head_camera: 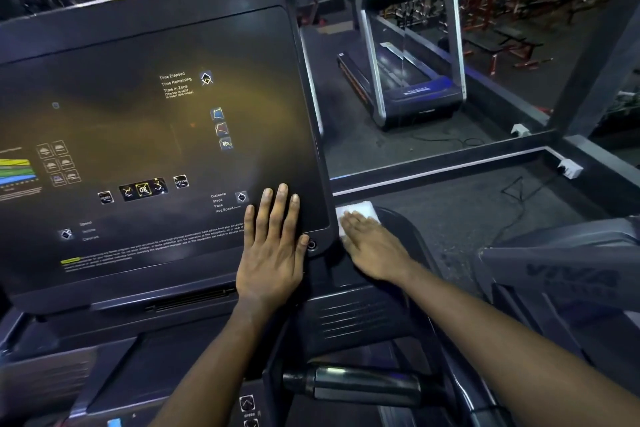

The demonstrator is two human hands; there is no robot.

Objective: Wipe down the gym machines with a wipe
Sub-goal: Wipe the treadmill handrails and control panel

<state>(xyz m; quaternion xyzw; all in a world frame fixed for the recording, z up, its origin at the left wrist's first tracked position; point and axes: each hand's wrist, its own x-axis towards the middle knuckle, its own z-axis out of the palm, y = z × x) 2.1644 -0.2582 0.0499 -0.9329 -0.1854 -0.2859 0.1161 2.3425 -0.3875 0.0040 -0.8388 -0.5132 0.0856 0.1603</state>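
A large dark treadmill console [145, 135] with printed labels and icons fills the left of the view. My left hand [272, 250] lies flat on its lower right corner, fingers straight and spread. Just right of the console's edge, my right hand [372, 246] presses a white wipe [356, 211] flat against the dark side panel [401, 229] of the machine. The wipe's far end shows beyond my fingertips; the rest is under my palm.
A black handlebar grip [349, 385] runs across below my arms. A mirror behind shows another treadmill [405, 80]. A grey ledge [450, 166] with white power sockets [569, 168] and a cable lies at right. Another machine's dark shroud [568, 274] stands at far right.
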